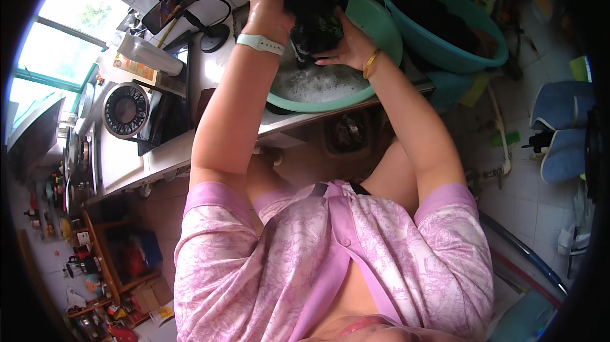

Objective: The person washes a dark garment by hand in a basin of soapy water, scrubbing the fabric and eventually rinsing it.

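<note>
A bundled black garment (316,11), dark and wet-looking, is held up over a light green basin (385,24) of soapy water (324,84). My left hand (269,10) grips its left side, the fingers partly hidden by the cloth. My right hand (349,43) holds the lower right side, thumb up along the fabric and fingers beneath it. A strip of the cloth hangs down toward the suds. A white watch band circles my left wrist, and a gold-coloured bracelet my right.
A second, blue-green basin (495,59) with dark clothes stands to the right. At the left, a phone (168,8) sits on a stand beside a gas burner (126,109) and a white jug (149,54). Blue slippers (562,129) hang on the right wall.
</note>
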Tool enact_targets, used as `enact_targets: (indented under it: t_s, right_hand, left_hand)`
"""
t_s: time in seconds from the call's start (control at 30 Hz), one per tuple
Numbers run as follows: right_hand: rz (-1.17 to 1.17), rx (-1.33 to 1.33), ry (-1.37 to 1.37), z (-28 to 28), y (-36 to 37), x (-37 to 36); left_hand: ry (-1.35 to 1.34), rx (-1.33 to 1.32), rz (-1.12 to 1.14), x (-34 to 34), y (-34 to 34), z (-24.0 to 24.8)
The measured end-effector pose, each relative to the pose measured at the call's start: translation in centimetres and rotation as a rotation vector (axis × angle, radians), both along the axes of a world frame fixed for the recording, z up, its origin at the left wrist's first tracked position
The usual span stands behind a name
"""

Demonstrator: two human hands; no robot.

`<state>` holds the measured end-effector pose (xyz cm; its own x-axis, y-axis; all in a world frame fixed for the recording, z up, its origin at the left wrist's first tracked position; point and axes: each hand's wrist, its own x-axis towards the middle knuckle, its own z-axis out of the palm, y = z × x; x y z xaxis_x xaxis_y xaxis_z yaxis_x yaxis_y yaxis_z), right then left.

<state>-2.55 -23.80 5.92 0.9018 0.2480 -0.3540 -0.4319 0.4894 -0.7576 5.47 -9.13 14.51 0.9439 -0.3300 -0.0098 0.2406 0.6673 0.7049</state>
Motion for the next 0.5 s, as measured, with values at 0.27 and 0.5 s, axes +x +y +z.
enact_targets:
  t_s: [0.27, 0.5]
  right_hand:
    - [-0.343, 0.382, -0.385, -2.1, 1.0, 1.3]
    - [-0.412, 0.472, -0.153, -3.0, -0.8, 4.4]
  left_hand:
    - [0.081, 0.064, -0.050, -2.8, -0.1, -3.9]
    - [0.182, 0.391, -0.048, -1.2, 3.1, -7.4]
